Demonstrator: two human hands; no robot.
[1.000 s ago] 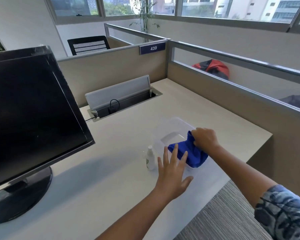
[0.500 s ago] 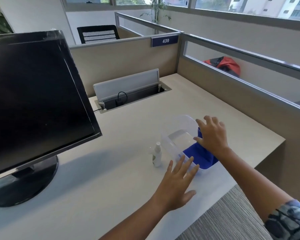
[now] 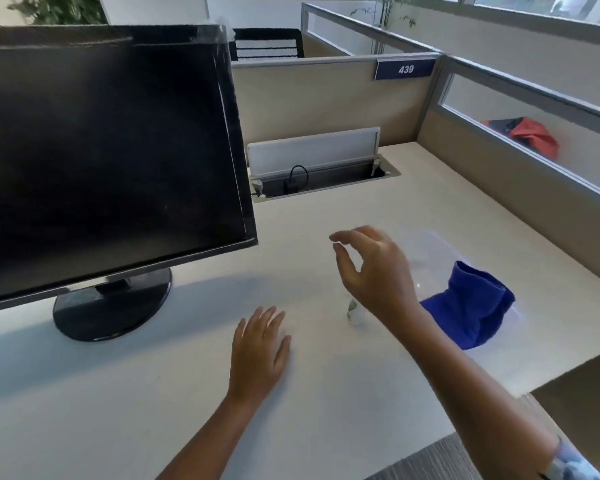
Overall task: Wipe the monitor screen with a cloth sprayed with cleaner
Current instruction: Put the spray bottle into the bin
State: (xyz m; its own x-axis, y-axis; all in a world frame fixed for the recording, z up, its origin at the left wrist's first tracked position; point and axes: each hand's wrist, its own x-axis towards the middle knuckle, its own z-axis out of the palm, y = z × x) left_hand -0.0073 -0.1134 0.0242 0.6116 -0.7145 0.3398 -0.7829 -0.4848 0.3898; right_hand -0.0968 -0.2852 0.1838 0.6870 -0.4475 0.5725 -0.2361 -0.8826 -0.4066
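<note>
A black monitor (image 3: 101, 150) with a dark screen stands on a round base at the left of the pale desk (image 3: 153, 393). A blue cloth (image 3: 471, 303) lies crumpled in a clear plastic container (image 3: 433, 244) at the right. A small white spray bottle (image 3: 355, 311) stands on the desk, mostly hidden behind my right hand (image 3: 371, 268). That hand hovers over the bottle with fingers curled and apart, holding nothing. My left hand (image 3: 260, 348) rests flat on the desk, fingers spread.
An open cable tray (image 3: 319, 174) with a raised lid sits at the back of the desk. Beige partition walls (image 3: 326, 98) enclose the desk at the back and right. The desk's front edge runs at the lower right, with grey carpet (image 3: 430, 459) below.
My right hand left the blue cloth in the container and moved left over the spray bottle. My left hand shifted left on the desk. The camera view turned left and closer.
</note>
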